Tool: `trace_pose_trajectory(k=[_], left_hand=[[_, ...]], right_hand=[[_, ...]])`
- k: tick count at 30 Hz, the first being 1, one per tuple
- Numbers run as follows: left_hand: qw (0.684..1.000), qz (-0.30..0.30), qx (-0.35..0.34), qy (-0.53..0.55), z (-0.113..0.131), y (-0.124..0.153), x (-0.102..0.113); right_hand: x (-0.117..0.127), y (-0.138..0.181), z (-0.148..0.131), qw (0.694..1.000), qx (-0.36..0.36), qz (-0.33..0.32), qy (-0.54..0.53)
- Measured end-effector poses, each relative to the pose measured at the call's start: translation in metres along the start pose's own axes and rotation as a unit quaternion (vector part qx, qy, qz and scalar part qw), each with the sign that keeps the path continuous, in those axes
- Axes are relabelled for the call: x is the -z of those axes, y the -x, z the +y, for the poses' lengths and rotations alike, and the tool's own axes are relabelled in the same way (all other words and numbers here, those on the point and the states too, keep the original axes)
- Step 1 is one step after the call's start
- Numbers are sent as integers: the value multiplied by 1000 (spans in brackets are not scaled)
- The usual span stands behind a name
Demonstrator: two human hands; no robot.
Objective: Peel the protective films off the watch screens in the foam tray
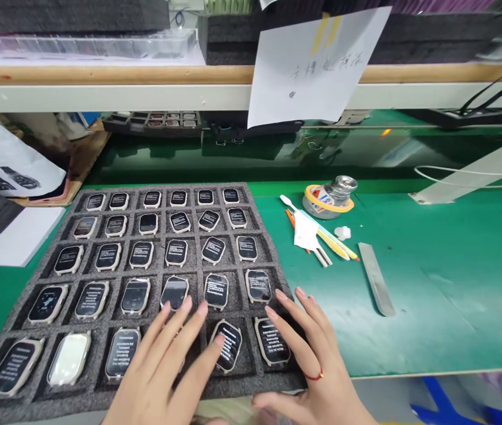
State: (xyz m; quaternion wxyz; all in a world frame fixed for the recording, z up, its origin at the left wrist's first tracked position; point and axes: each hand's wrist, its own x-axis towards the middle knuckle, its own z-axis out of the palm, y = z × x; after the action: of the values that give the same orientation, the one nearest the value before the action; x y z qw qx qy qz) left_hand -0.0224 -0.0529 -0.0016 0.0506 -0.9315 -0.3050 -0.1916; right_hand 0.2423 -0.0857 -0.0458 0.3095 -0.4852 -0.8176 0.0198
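A dark grey foam tray (100, 268) lies on the green table and holds several smartwatch bodies in rows, one per pocket. Most screens are dark with white text; one watch (69, 357) in the front row glows white. My left hand (169, 366) lies flat over the front row, fingers spread, covering one pocket, with the index tip beside a watch (227, 345). My right hand (310, 354) rests open at the tray's front right corner, fingers stretched next to another watch (272, 340). Neither hand holds anything.
Right of the tray lie a tape roll with a small metal-capped jar (331, 198), pens and a white swab (317, 233), and a metal blade (377, 277). A handwritten paper (312, 65) hangs from the shelf. White sheets (20, 236) lie at the left.
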Motion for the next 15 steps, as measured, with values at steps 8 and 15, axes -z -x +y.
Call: trace_pose_trajectory(k=[8,15], left_hand=[[994,79,20,77,-19,-6,-8],[997,39,33,51,-22,-19,-14]], right_hand=[[-8,-16,0,998,-53,32,12],[-9,-21,1,996,-51,80,2]])
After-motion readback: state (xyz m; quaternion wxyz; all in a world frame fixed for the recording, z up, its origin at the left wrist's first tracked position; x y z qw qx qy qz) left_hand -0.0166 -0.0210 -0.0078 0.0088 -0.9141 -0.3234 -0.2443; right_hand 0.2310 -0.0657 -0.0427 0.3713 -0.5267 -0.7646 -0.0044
